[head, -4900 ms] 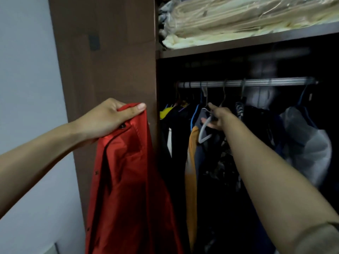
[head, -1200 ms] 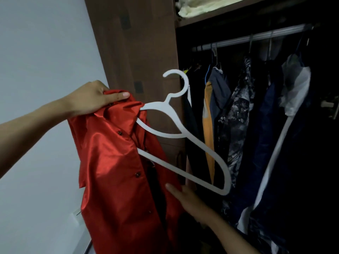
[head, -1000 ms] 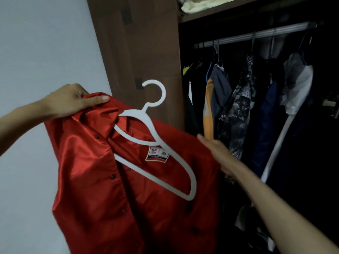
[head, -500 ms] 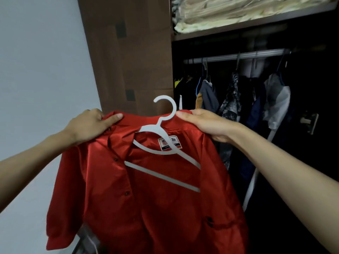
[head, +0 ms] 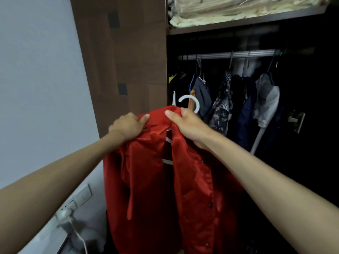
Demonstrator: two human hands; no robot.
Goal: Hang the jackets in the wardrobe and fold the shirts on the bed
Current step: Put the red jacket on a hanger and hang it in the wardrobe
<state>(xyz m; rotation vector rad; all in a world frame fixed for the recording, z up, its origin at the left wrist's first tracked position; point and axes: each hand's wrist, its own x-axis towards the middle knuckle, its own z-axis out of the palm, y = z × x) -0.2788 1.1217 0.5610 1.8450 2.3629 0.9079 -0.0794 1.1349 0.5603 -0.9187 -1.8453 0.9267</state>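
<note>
**Wardrobe shelf and rail**

The wardrobe (head: 128, 52) has a top shelf (head: 238, 24) carrying pale folded bedding in plastic (head: 238, 10) along its front edge. Below, a metal rail (head: 229, 54) carries hanging clothes (head: 220, 103) on hangers, side by side.

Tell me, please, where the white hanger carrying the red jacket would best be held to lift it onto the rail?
Probably at the neck just below the hook of the white hanger, coming from the right, where the right hand already grips the collar. The hook stands clear above the red jacket; the hanger's arms are mostly buried in cloth. The rail is up and right.
</note>
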